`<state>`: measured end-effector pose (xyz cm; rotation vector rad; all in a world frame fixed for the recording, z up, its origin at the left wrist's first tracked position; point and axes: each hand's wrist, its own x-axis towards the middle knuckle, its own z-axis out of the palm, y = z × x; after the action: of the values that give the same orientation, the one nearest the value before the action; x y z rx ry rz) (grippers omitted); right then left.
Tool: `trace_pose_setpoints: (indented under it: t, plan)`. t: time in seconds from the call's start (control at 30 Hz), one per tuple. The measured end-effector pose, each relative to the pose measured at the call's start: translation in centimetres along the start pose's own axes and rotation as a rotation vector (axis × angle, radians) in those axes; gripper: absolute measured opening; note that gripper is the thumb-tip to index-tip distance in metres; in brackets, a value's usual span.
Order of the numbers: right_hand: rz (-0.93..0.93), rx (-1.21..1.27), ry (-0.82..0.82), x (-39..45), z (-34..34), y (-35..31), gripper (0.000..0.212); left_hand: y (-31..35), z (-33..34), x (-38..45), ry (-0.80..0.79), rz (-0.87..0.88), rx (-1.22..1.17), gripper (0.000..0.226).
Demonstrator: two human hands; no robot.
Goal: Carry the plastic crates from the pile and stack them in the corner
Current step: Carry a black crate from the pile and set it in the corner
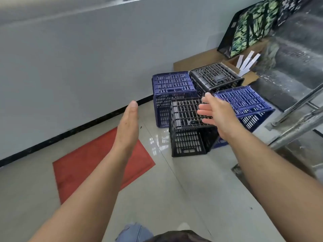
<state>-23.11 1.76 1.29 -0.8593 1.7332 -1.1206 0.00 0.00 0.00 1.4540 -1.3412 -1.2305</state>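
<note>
— Four crates in the pile, is that your count?

— Four that I can see, all upside down on the floor (174, 189) against the wall (70, 67): two black, two blue. The near black crate (187, 130) sits in front, the blue crate (172, 92) just behind it by the wall, the far black crate (214, 76) beyond, and the tilted blue crate (244, 105) leans at the right.

— Where are your hands?

— Both empty, fingers straight and spread apart, palms facing each other. My left hand (128, 123) hangs in the air left of the near black crate, not touching it. My right hand (215, 111) is over that crate's upturned base; I cannot tell whether it touches.

— So how do you lift it well?

— I'd judge the near black one comes first, since it stands free in front. I should bring a palm to each side, press evenly, and hook fingers into the slots so the smooth plastic cannot slip. Lift straight up, because the tilted blue crate seems to lean close beside it and could slide down if I drag sideways
</note>
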Motion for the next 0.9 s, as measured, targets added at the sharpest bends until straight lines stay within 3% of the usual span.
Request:
trace_pose_setpoints:
  t: [0.23, 0.4, 0.77, 0.9]
  plan:
    - [0.045, -0.003, -0.029, 5.1, -0.2, 0.9, 0.041, -0.9, 2.5, 3.2, 0.029, -0.094, -0.019, 0.08]
    - [0.074, -0.041, -0.004, 9.8, 0.0, 0.8, 0.035, -1.5, 4.3, 8.0, 0.02, -0.135, -0.072, 0.058]
    - [0.205, -0.133, -0.015, 20.2, 0.4, 3.6, 0.023, -5.6, 8.4, 17.5, -0.019, -0.293, -0.044, 0.056]
    - [0.227, -0.241, -0.06, 24.1, -0.5, 6.2, 0.038, -8.3, 11.0, 18.9, -0.009, -0.402, -0.009, 0.057]
